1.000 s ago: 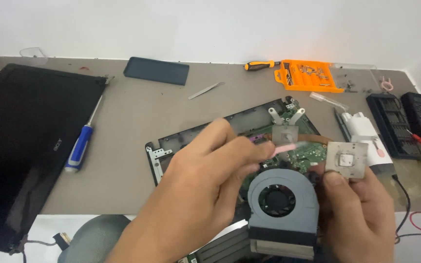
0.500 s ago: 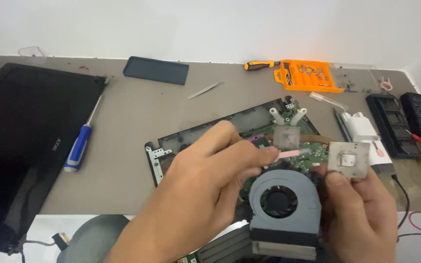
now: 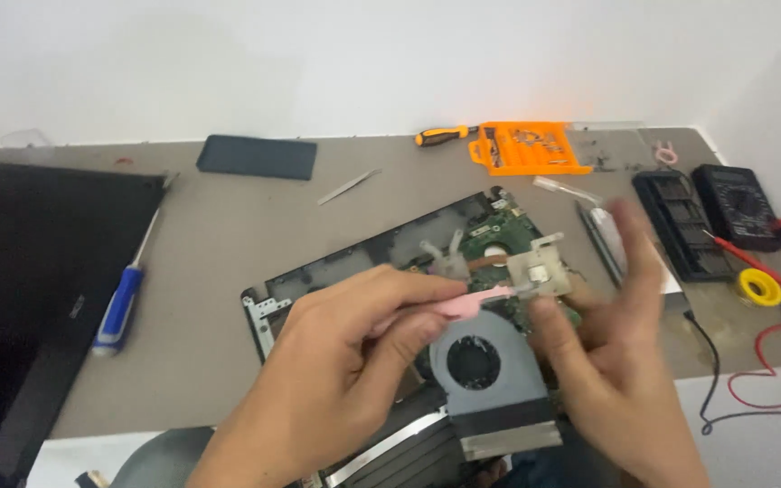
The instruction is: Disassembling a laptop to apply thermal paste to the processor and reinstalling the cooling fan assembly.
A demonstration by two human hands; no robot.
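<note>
Taking the fan (image 3: 490, 380) as landmark: our left hand (image 3: 354, 361), just left of it, pinched a pink tool (image 3: 467, 305), its long axis running rightward, tip touching the heatsink plate (image 3: 540, 271) above the fan. Our right hand (image 3: 616, 361), right of the fan, gripped the assembly, fingers partly blurred. Behind the fan the open laptop base (image 3: 354, 258) held a green board (image 3: 499, 237). Far above it, an orange bit case (image 3: 526, 149) held bits.

The left hand (image 3: 354, 352) sits low and centre in the frame — fingers curled inward, thumb and forefinger pinched together and pointing right. The right hand (image 3: 612, 343) rises from the lower right — thumb pressed forward, its other fingers spread upward and blurred.
</note>
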